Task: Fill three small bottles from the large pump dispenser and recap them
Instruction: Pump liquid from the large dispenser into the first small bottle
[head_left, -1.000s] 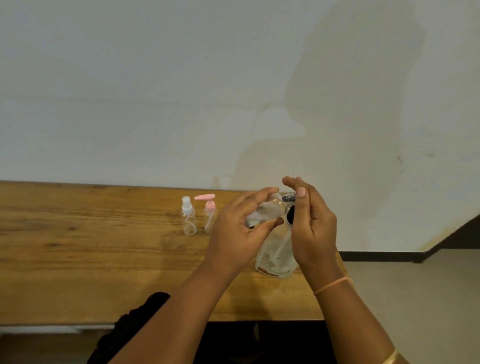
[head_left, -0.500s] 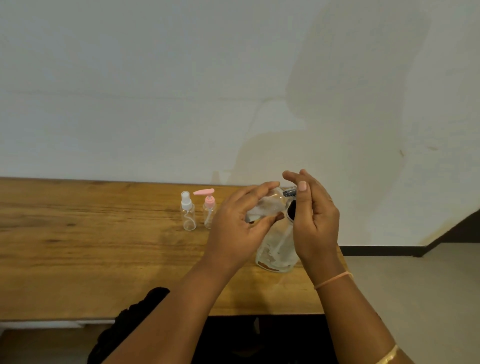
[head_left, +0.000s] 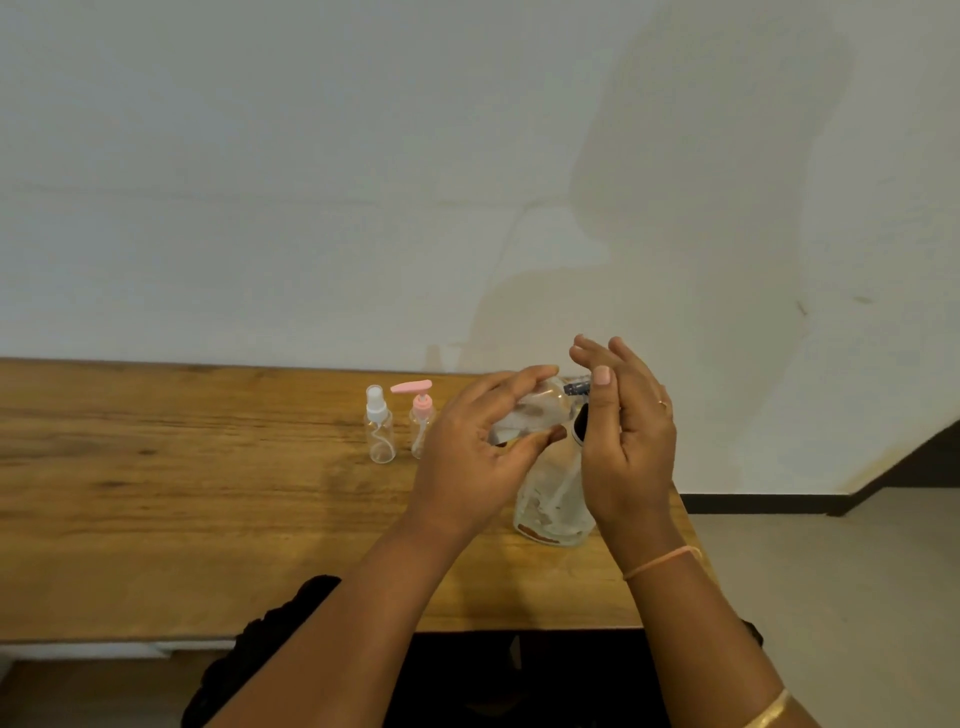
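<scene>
My left hand (head_left: 480, 441) grips a small clear bottle (head_left: 530, 415), tilted with its mouth toward the black nozzle (head_left: 577, 387) of the large pump dispenser (head_left: 553, 499). The dispenser is clear and stands on the wooden table (head_left: 182, 493). My right hand (head_left: 626, 431) sits over the dispenser's pump head with straight fingers, hiding most of it. Two more small bottles stand to the left: one with a white spray cap (head_left: 379, 431), one with a pink pump cap (head_left: 421, 421).
The table runs along a white wall (head_left: 363, 182); its right end lies just past the dispenser, with bare floor (head_left: 841, 597) beyond. Dark fabric (head_left: 270, 639) lies at the table's near edge below my left arm.
Both hands and the held bottle stay at the pump; my right fingers have straightened and lifted slightly. The view has shifted a little.
</scene>
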